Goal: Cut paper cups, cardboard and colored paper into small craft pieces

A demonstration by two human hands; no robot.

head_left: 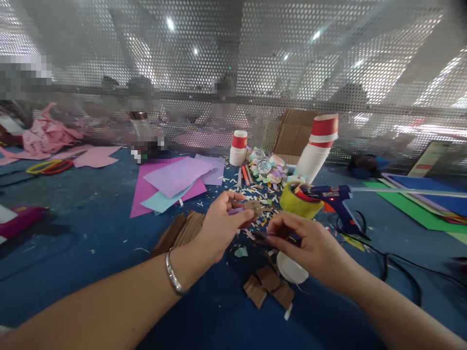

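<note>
Between the thumb and fingers of my left hand (224, 221) is a small brown cardboard piece (253, 209), with a bit of purple beside it under the fingers. My right hand (299, 238) is closed in a pinch just to the right; a thin dark thing (260, 238) sticks out at its fingertips, too unclear to name. Below the hands lie torn cardboard scraps (272, 284) and a white round lid or cup base (292, 268), partly covered by my right hand. Corrugated cardboard (189, 228) rests beside my left wrist.
A blue glue gun (339, 201) leans by a yellow tape roll (301, 206), its cord trailing right. Paper cups (239, 148), a tilted cup stack (315, 150) and paper flowers (266, 167) stand behind. Purple paper sheets (175, 175) and scissors (54, 166) lie left; paper scraps litter the middle.
</note>
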